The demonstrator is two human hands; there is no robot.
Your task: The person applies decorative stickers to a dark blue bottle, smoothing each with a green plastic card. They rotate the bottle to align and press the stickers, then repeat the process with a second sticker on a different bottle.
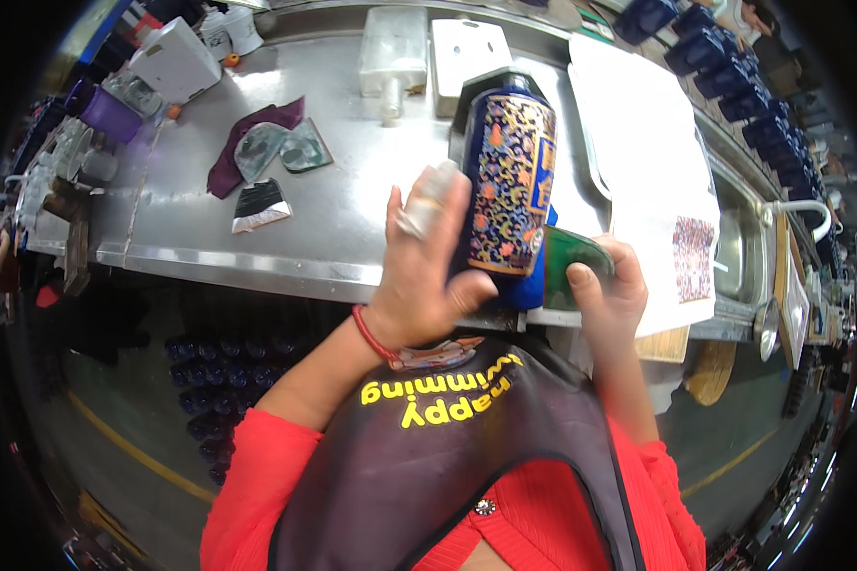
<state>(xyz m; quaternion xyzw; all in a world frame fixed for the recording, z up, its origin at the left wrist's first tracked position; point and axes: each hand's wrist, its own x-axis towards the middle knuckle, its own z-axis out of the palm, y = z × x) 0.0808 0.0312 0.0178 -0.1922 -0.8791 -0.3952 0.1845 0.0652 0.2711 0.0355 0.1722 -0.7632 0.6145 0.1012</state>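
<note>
A dark blue bottle (512, 181) with a colourful floral and gold wrap lies tilted at the table's front edge, its neck pointing away from me. Part of a black support shows behind it, and something bright blue is under its near end. My left hand (423, 259) is open along the bottle's left side, fingers stretched, one wrapped in whitish tape; whether it touches the bottle is unclear. Between thumb and fingers, my right hand (611, 285) grips a flat green scraper (571, 268) close to the bottle's lower right side.
Cloth and plastic scraps (274, 143) lie left on the metal table (352, 238). A clear container (393, 57) and a white box (467, 52) stand behind. White sheets (638, 143), one bearing a floral decal (693, 257), lie right beside a sink (741, 252). Blue bottles (205, 381) stand below.
</note>
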